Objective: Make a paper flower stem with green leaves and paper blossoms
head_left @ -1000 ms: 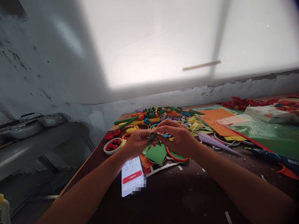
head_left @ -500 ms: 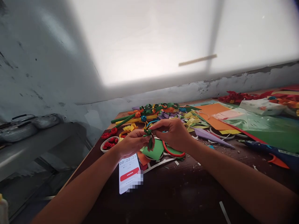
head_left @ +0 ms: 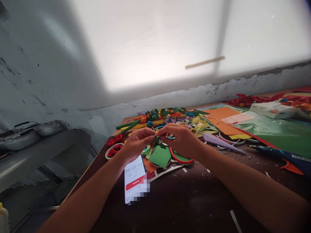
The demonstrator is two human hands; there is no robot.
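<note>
Between my fingertips is a small dark green paper piece [head_left: 158, 142], with pointed ends hanging down. My left hand [head_left: 137, 144] pinches it from the left, and my right hand [head_left: 181, 137] pinches it from the right, their fingertips nearly meeting. The fingers hide its upper part. Beneath it lies a light green paper sheet [head_left: 160, 156], with a red ring [head_left: 178, 159] to its right. A lit phone [head_left: 134, 181] showing a timer lies below my left hand. Left of that hand stands a white bowl [head_left: 107, 154] holding red paper flowers [head_left: 115, 149].
Behind my hands is a heap of paper strips and flowers, among them yellow strips [head_left: 200, 124]. A purple paper cone [head_left: 222, 143], orange sheets [head_left: 223, 119] and a tissue pack [head_left: 273, 110] lie right. Paper scraps dot the dark table [head_left: 194, 204].
My left fingers have risen and closed in at the top of the green piece, against my right fingertips. The piece has turned and now shows less above the fingers.
</note>
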